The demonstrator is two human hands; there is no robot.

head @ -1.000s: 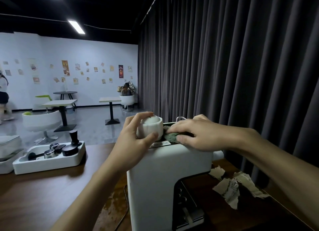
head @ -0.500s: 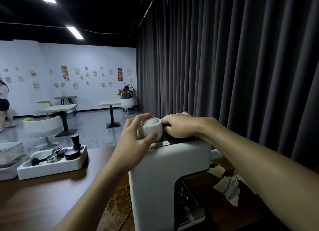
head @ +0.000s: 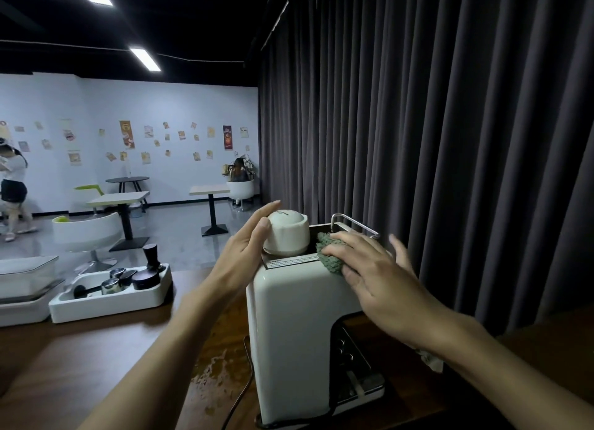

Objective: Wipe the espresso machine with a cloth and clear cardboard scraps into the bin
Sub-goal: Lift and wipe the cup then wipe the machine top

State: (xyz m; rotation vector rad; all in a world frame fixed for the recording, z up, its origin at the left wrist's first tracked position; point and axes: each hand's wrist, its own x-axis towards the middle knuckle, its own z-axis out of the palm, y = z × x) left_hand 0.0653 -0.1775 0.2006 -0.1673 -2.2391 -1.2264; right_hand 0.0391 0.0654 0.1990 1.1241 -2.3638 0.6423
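Note:
A white espresso machine (head: 289, 333) stands on the dark wooden table (head: 96, 349). An upturned white cup (head: 287, 233) sits on its top, and my left hand (head: 238, 259) grips that cup from the left, thumb in front and fingers over the top. My right hand (head: 379, 281) presses a green cloth (head: 328, 259) onto the top's near right edge, fingers spread and fairly straight. One pale cardboard scrap (head: 430, 360) shows on the table under my right wrist; my arm hides any others.
A metal wire handle (head: 353, 223) rises at the back of the machine top. A black cable (head: 244, 388) runs from the machine's left base. A white tray (head: 109, 304) of coffee tools and a clear container (head: 25, 275) sit far left. A dark curtain (head: 450, 140) hangs close behind.
My right hand has slid the cloth from beside the cup toward the near right edge of the machine top. My left hand stays on the cup.

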